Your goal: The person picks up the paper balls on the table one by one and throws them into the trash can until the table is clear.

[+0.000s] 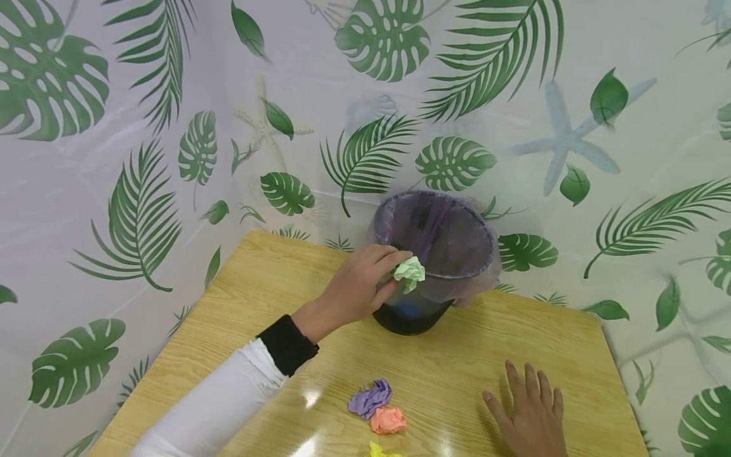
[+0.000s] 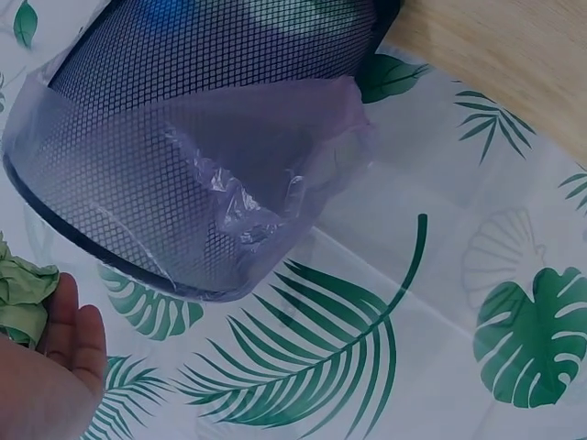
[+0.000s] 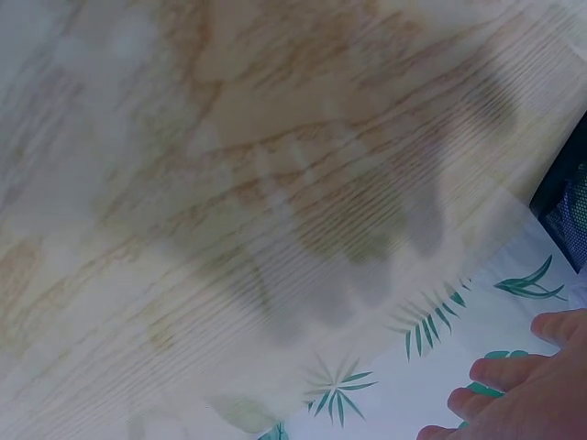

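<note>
left hand (image 1: 355, 284) pinches green paper (image 1: 411, 273) by bin (image 1: 408, 322) | right hand (image 1: 531, 416) spread wide above wooden table (image 1: 457, 374) | leafy sheet (image 1: 485, 143) behind

the right hand (image 3: 537, 390) shows at the lower right, its fingers (image 3: 509, 371) apart, over a leaf-printed sheet (image 3: 390, 408). wood-grained desk (image 3: 229, 174) fills most of the view, and a dark mesh bin (image 3: 575, 215) edges in at the right.

Passage from above is available at the mouth of the bin (image 1: 408, 320); its near rim stands beside the left hand (image 1: 355, 282). Patterned sheeting (image 1: 320, 127) bars the far side, clearance there uncertain. Bare worktop (image 1: 471, 349) separates bin from right hand (image 1: 531, 416). Purple paper (image 1: 370, 401) and orange paper (image 1: 389, 420) obstruct the near middle.
</note>
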The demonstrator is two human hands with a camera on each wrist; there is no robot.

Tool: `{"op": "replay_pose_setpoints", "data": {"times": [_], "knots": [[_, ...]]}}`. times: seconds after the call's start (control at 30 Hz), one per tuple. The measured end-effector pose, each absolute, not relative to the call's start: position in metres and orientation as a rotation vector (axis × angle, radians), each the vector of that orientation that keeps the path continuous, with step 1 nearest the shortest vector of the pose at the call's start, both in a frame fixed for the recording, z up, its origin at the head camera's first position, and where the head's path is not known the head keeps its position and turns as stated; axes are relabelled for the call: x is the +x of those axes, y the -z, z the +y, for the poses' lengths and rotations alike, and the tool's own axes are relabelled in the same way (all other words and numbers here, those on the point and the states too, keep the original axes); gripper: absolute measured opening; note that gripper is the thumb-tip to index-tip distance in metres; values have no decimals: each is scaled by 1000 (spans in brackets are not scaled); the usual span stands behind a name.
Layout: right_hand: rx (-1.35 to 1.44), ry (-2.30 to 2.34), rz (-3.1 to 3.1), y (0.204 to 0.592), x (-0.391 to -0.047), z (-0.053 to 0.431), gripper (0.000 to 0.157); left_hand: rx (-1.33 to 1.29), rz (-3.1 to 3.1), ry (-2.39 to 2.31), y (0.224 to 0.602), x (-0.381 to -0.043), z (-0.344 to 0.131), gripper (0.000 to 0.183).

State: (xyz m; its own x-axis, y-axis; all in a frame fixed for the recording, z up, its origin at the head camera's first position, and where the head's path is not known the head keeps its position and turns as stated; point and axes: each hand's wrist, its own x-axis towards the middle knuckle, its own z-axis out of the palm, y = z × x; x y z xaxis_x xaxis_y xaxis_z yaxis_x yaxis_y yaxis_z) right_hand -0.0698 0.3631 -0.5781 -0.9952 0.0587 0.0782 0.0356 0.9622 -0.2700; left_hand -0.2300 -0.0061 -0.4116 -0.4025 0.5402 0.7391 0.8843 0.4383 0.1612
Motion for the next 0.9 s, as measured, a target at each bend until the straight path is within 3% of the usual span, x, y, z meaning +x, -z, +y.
{"op": "replay_pose_setpoints", "data": {"times": [0.57, 0.9], "knots": [[-77, -412, -3004, 575, -69, 366, 83, -1080, -2218, 843, 396, -269, 21, 38], [-79, -419, -3010, 574, -69, 366, 83, -1047, -2424, 814, 396, -279, 30, 50]]}}
